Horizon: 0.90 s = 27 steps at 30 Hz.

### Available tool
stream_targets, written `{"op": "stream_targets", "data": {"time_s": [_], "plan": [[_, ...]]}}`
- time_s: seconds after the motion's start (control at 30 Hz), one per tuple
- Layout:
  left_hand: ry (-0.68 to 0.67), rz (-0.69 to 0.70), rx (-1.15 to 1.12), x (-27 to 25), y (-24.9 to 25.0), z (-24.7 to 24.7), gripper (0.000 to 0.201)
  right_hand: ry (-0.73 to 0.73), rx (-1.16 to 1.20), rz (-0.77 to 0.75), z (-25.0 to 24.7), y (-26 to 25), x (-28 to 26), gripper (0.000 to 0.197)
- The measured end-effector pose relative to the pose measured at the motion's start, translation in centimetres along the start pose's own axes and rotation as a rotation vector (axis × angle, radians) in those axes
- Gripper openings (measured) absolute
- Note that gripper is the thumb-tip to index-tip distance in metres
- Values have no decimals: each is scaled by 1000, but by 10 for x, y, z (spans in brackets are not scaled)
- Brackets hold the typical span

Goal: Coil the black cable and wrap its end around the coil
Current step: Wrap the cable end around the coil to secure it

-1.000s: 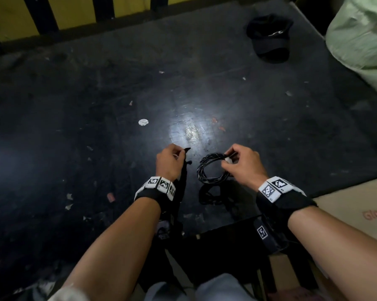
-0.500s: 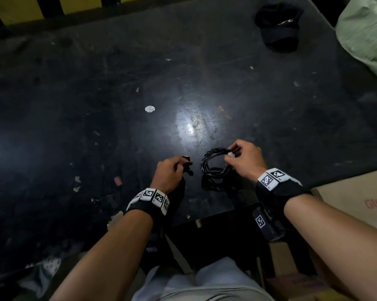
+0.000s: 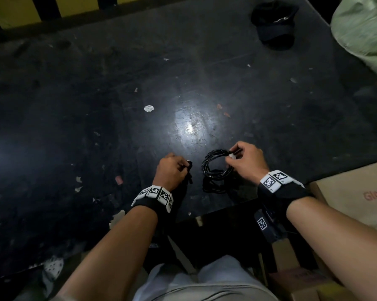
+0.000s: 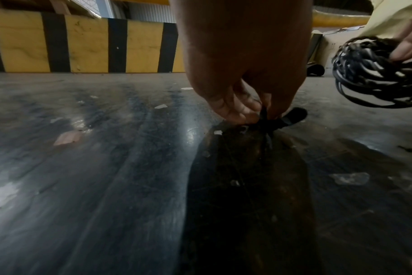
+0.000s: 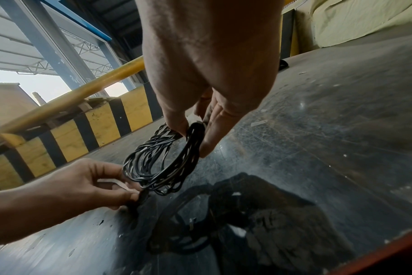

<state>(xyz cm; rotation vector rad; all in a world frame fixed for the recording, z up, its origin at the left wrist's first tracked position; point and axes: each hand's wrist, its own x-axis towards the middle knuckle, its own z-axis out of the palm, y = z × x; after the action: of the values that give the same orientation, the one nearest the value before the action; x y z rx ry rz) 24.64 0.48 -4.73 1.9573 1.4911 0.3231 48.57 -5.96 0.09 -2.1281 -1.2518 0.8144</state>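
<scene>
The black cable (image 3: 213, 165) is wound into a small round coil (image 5: 162, 163), held just above the dark glossy table (image 3: 96, 127). My right hand (image 3: 245, 159) pinches the coil's far right side between thumb and fingers (image 5: 214, 137). My left hand (image 3: 172, 168) sits to the left of the coil and pinches a black plug end (image 4: 292, 116) low at the table surface. In the left wrist view the coil (image 4: 374, 74) hangs at the upper right. Whether the plug's lead joins the coil is hidden by my fingers.
A black cap (image 3: 274, 22) lies at the table's far right. A pale green sack (image 3: 363, 29) bulges at the right edge. Cardboard boxes (image 3: 357, 192) stand at the near right. A yellow and black striped barrier (image 4: 82, 42) runs along the far edge. Paper scraps dot the table.
My left hand has dropped lower and drawn slightly away from the coil with the plug end. My right hand keeps its pinch on the coil, which has stayed put.
</scene>
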Motion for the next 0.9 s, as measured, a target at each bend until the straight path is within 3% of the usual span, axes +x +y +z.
{"op": "stream_targets", "data": {"time_s": [0.27,0.6,0.73,0.9], "plan": [[-163,87,106,8,3,0,19,-23,36,14,4,-1,-3,13],[21,-49,-171,-9,0,-9,26,-88,245,-1,3,-20,0,16],[95,-48,-197,-13,7,-18,24,-205,458,-8,3,-52,-4,16],[133,-66,-306,-18,12,-28,24,-157,365,-46,13,-64,-3,14]]}}
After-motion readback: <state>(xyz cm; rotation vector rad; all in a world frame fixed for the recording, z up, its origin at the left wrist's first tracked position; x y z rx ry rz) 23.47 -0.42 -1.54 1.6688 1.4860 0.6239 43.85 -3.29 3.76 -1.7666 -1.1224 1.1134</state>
